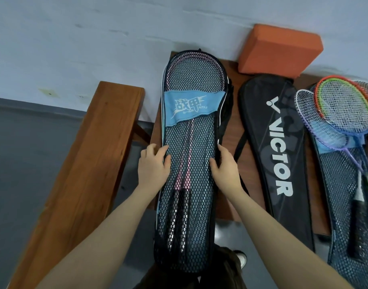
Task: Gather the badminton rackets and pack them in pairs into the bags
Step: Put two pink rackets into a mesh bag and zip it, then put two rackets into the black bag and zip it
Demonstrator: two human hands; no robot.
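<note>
The wooden bench by the wall carries everything, with a second wooden bench alongside at the left holding nothing visible. Largest item in play is the mesh bag lying lengthwise across the bench's left end, its lower end hanging past the near edge; inside it a pair of pink rackets shows through the netting, heads toward the wall under the blue label, handles toward the person. So one pair looks packed. Whether the bag is zipped cannot be told. Next to it, mid-bench, a black Victor bag lies flat; whether anything is in it cannot be seen. At the bench's right end a second mesh bag sits under a pile of loose rackets, several overlapping, with orange, green, purple and blue frames, on top of the bag and not in it. Those look like the work left: pair them and bag them. An orange foam block rests at the far edge against the wall. The left hand grips the left edge of the mesh bag, fingers curled onto the netting, slightly spread. The right hand grips the bag's right edge, fingers curled round the rim, thumb on top. Judged stage: roughly a third done, first bag being settled or closed.
</note>
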